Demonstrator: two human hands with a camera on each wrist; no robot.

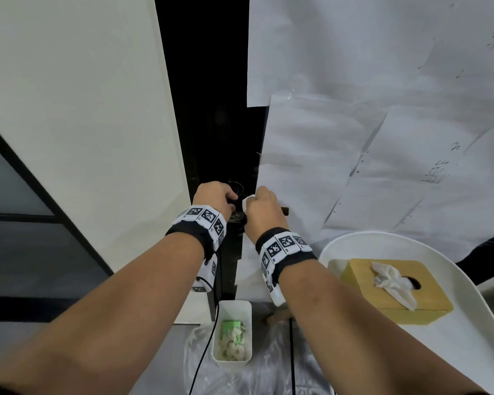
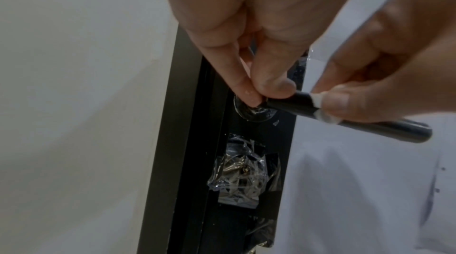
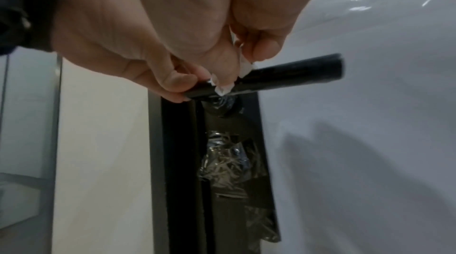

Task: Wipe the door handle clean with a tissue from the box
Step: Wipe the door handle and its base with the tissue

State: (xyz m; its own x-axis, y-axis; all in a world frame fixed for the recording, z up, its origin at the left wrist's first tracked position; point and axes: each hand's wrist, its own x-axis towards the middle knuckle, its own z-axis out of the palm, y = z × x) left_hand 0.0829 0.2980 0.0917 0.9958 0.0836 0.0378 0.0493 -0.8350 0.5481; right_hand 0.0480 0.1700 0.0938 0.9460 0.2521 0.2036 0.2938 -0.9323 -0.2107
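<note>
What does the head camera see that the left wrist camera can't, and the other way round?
Only the head view shows the yellow tissue box on the white tray, and the small white bin of used tissues on the floor.

Only the left wrist view shows the crinkled clear tape below the handle, and the whole black door handle sticking out.

Both show the left hand pinching the handle near its base, and the right hand holding the white tissue around it.

handle (image 2: 370, 123) outer end free | hands (image 1: 261, 209) crowd its base | paper (image 1: 354, 138) close behind
</note>
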